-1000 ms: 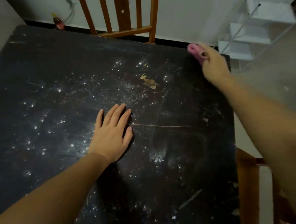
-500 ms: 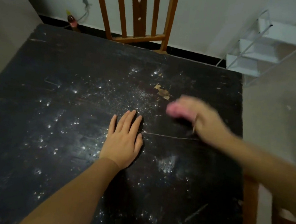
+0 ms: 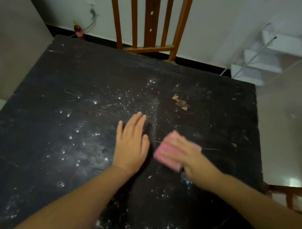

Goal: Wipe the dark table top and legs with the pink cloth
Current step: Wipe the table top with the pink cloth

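A: Can you read any brand or label from where you look?

B: No, nothing readable. The small bottle [image 3: 78,29] on the floor by the far wall has a yellow cap, but its label is too small and dim to read.

A: Then tell me where your cloth is.

B: Your right hand [image 3: 188,155] lies on top of the pink cloth [image 3: 168,156] and presses it onto the dark table [image 3: 52,122], a little right of the middle. The cloth shows out from under your fingers on the left and near side. This hand is blurred, so I cannot tell if the fingers are straight over the cloth or curled around it.

A: And your other hand?

B: Your left hand [image 3: 132,142] rests flat on the table top, fingers straight and together, holding nothing. It is just beside the cloth, on its left, with a narrow dark gap between them.

A: What is around you?

B: White dust specks [image 3: 122,98] cover the table, mostly left of and beyond your left hand. A patch of chipped paint [image 3: 180,101] lies beyond the cloth. A wooden chair [image 3: 150,21] stands against the far edge of the table. A white rack [image 3: 269,57] stands on the floor at the far right, and part of another chair [image 3: 290,196] shows by the right edge, near your right forearm.
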Motion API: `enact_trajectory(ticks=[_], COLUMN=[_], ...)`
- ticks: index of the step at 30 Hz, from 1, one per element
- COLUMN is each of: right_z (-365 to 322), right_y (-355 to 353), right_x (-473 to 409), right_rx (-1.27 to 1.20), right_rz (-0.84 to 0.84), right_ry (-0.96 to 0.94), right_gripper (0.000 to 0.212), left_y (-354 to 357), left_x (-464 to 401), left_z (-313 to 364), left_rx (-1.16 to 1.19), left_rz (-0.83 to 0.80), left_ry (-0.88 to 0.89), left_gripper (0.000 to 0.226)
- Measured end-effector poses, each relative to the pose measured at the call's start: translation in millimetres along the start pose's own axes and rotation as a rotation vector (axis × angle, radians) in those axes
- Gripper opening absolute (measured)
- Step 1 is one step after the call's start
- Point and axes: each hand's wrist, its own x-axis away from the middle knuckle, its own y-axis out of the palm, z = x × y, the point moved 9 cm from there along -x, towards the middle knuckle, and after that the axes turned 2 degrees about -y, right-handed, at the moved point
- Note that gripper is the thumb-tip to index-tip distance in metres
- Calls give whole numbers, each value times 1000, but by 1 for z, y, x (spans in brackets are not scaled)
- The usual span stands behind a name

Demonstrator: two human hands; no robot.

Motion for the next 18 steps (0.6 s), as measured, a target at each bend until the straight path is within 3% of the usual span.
enact_trajectory(ticks=[2, 3, 4, 7, 10, 12, 16, 18], right_z=[-25, -31, -28, 43, 118, 127, 15, -35], right_y=[-13, -34, -64, -138, -145, -121, -55, -14], right_x=[2, -14, -35, -113, -166, -182, -164, -113], right_rx=[-159, -221, -247, -234, -108, -10, 1, 4], right_rz=[-106, -77, 42, 360, 425, 386, 250, 126], right_ry=[-57, -70, -69, 187, 453, 556, 138, 56], right_gripper=[49, 33, 31, 28, 43, 51, 41, 53], left_y=[-23, -31, -38, -48, -46, -44, -46, -46], left_x=[-12, -18, -23, -28, -28, -28, -29, -29], left_z=[-31, -49, -65, -97, -100, -101, -101, -101], left_rx=[-74, -143, -204, -297, -308, -310, -310, -307], left_rz=[33, 28, 16, -14, -12, -20, -8, -5], left_ry=[-32, -44, -51, -89, -94, -86, -69, -70], left_gripper=[62, 62, 59, 47, 47, 46, 60, 63])
